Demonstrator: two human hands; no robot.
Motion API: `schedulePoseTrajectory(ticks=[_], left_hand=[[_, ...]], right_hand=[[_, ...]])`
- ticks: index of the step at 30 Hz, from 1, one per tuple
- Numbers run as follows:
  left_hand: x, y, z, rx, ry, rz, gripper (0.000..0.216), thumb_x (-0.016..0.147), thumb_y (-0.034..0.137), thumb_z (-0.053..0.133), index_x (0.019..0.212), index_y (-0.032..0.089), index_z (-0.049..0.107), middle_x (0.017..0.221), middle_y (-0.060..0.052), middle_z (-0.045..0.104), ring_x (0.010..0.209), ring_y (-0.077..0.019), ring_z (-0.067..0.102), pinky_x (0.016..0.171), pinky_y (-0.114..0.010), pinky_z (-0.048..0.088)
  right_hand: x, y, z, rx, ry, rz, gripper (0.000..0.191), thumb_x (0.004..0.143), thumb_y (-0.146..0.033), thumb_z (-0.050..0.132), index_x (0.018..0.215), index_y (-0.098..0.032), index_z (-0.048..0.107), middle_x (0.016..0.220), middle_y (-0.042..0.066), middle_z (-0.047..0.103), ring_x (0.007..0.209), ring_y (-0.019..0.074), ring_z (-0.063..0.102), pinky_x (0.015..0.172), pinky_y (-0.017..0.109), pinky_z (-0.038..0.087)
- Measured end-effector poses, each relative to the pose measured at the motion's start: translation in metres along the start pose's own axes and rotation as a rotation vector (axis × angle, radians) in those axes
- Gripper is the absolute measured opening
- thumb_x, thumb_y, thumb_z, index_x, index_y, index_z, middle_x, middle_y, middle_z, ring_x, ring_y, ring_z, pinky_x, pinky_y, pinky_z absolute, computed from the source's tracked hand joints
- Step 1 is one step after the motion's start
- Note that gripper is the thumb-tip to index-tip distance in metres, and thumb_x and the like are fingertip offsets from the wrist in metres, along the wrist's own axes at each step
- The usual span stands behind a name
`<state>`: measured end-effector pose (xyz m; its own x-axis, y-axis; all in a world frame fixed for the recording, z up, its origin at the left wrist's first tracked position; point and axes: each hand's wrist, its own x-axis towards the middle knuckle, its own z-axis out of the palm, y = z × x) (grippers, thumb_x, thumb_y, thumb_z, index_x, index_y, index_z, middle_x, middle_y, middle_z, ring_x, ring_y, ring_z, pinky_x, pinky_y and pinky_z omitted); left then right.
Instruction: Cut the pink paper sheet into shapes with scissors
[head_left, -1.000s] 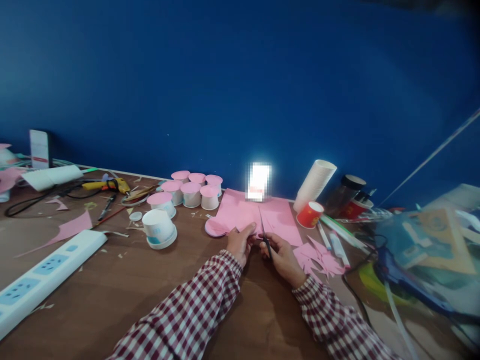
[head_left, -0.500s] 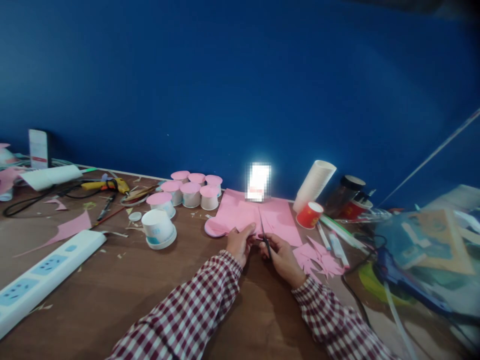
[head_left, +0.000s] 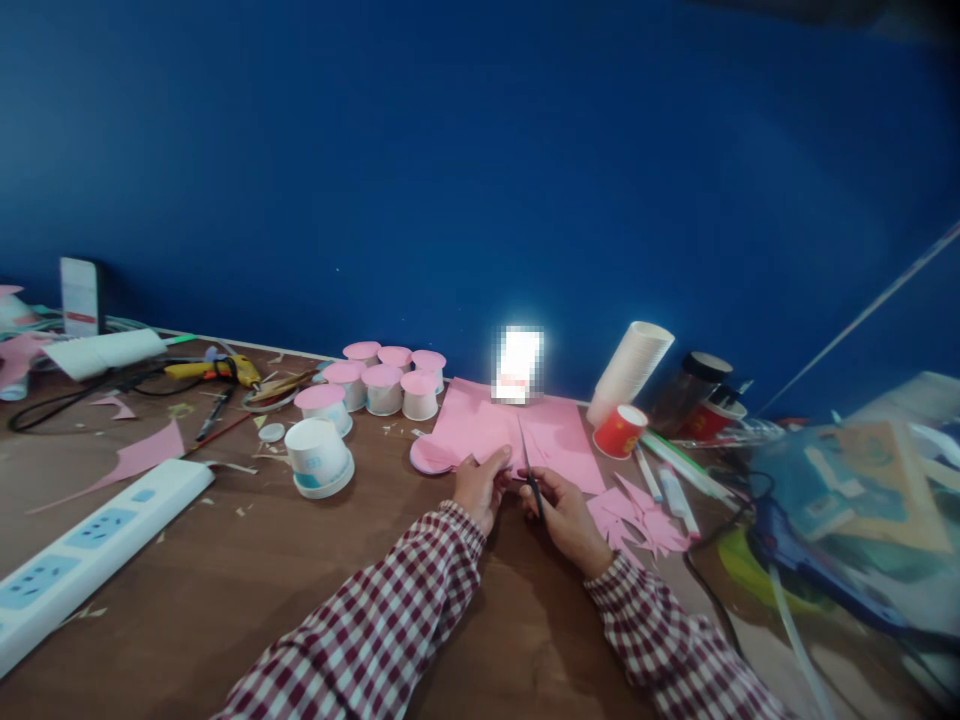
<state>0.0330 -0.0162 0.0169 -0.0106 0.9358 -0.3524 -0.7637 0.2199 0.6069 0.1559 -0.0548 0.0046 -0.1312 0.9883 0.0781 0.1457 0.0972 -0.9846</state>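
Observation:
My left hand (head_left: 482, 488) is closed on a piece of pink paper (head_left: 504, 460), thumb on top. In my right hand (head_left: 568, 513) is a pair of scissors (head_left: 533, 486) with dark handles, its blades pointing away from me at the right side of that piece. Beneath and behind both hands lies a larger pink sheet (head_left: 566, 430). A rounded stack of pink cut-outs (head_left: 430, 455) rests at the sheet's left edge. Pink offcuts (head_left: 634, 515) are scattered just right of my right hand. The held piece's outline blends into the sheet below.
Paper cups with pink discs on top (head_left: 383, 388) stand left of the sheet, near an upturned white cup (head_left: 315, 455). A power strip (head_left: 105, 550) lies front left. Rightward are a cup stack (head_left: 631, 370), a red cup (head_left: 620, 430) and a blue glue gun (head_left: 810, 565).
Almost nothing differs. The whole view has shifted very slightly, while both hands, the scissors and the pink paper keep the same positions relative to each other.

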Motion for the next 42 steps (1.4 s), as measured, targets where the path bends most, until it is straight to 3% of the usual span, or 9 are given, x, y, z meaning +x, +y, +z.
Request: schedulePoseTrajectory(ticks=[42], left_hand=[[0.0075, -0.0020, -0.0061, 0.127, -0.002, 0.073, 0.028, 0.053, 0.020, 0.081, 0.071, 0.011, 0.062, 0.062, -0.001, 0.062, 0.049, -0.0063, 0.054, 0.044, -0.015, 0.045]], right_hand=[[0.0008, -0.0004, 0.0013, -0.014, 0.024, 0.007, 0.037, 0.078, -0.042, 0.061, 0.104, -0.015, 0.060, 0.058, -0.003, 0.051, 0.052, 0.0122, 0.048, 0.050, 0.024, 0.040]])
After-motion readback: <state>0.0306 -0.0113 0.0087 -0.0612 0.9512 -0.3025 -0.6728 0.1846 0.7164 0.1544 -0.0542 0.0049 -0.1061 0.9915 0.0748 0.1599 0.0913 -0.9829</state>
